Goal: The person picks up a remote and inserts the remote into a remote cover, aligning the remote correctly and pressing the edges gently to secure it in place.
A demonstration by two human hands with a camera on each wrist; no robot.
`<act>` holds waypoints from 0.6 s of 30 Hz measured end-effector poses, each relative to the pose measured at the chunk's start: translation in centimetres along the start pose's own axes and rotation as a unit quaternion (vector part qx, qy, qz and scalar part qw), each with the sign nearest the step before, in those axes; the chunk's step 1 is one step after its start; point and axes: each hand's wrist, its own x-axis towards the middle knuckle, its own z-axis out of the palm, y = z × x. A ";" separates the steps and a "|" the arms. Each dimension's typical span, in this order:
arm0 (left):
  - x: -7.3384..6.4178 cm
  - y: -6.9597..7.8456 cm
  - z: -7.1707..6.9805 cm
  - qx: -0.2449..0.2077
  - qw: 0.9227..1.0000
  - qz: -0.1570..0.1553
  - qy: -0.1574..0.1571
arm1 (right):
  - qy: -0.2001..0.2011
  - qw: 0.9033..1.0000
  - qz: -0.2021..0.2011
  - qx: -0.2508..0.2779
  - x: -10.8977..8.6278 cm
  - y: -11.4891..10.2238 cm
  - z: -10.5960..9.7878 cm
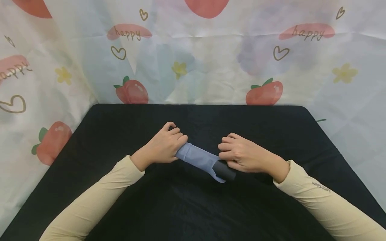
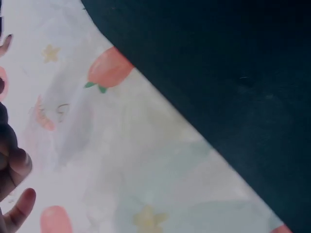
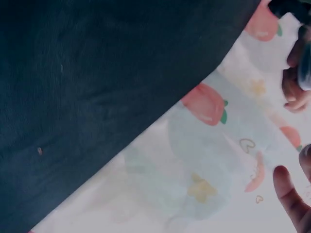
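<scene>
A pale blue stretchy cover point(image 1: 197, 157) lies at an angle in the middle of the black cloth point(image 1: 193, 207). It is pulled over a dark roll point(image 1: 227, 173) whose lower right end sticks out. My left hand point(image 1: 165, 146) grips the cover's upper left end with curled fingers. My right hand point(image 1: 239, 154) curls over the roll where the cover's split edge ends. In the left wrist view only fingertips point(image 2: 13, 167) show at the left edge. The right wrist view catches fingertips point(image 3: 290, 193) at its right edge.
The black cloth covers the table, and its far edge point(image 1: 196, 105) meets a pale backdrop point(image 1: 211, 60) printed with strawberries, hearts and "happy". The same backdrop wraps round both sides. Both beige sleeves point(image 1: 99, 197) reach in from the near edge.
</scene>
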 end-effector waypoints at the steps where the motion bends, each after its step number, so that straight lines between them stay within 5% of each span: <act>1: 0.1 -0.1 -0.2 0.004 1.000 0.001 0.000 | -0.003 1.000 -0.002 -0.008 0.1 0.0 -0.1; 6: 0.6 -0.3 -1.0 0.019 1.000 0.016 0.004 | -0.032 0.999 0.012 -0.010 0.1 -0.5 -0.8; 10: 0.9 -0.5 -1.3 0.006 0.999 0.039 0.005 | -0.059 0.994 0.049 0.082 0.2 -0.8 -1.5; 14: 1.3 -0.5 -1.4 -0.005 0.998 0.063 0.006 | -0.090 0.978 0.060 0.179 0.8 -0.7 -1.7; 18: 1.3 -0.3 -1.2 -0.011 0.998 0.068 0.007 | -0.118 0.967 0.061 0.219 1.3 -0.7 -1.7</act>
